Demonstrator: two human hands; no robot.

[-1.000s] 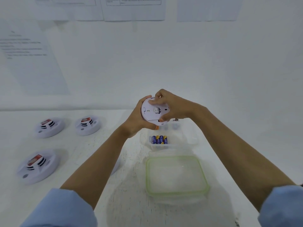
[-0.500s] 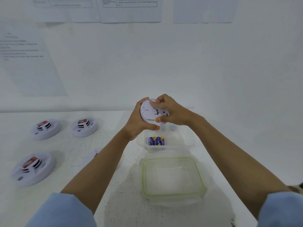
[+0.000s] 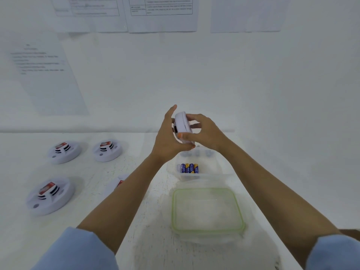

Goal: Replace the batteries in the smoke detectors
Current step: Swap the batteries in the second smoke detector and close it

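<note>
Detector first: the held detector (image 3: pixel 182 124) is a white plastic disc raised in the air above the far end of the clear tub (image 3: pixel 218 166), turned almost edge-on to the camera, with a dark slot showing on its left side. The left hand (image 3: pixel 165 141) cups it from the left, fingers upright behind the disc and thumb hooked under its lower edge. The right hand (image 3: pixel 208 131) takes it from the other side, fingers curled over the rim and thumb laid across the near face.

It looks light and stiff, a hollow shell with a smooth, somewhat slippery surface. The rim is probably the safest place to hold it, one hand opposing the other, since any base clips or battery door are likely thin and could snap if forced.

Beneath it, a few batteries (image 3: pixel 189 168) lie side by side in the tub, wrapped in blue and gold; their brand is too small to read. A green-rimmed lid (image 3: pixel 206 209) lies just in front of the tub on the white table (image 3: pixel 136 227).

Well to the left sit three more detectors (image 3: pixel 64 152) — each with a red label on top, the print too blurred to read. A fourth unit (image 3: pixel 117 184) peeks out from behind the left forearm. Printed sheets (image 3: pixel 161 14) are stuck to the wall, and their lines of text cannot be made out either.
</note>
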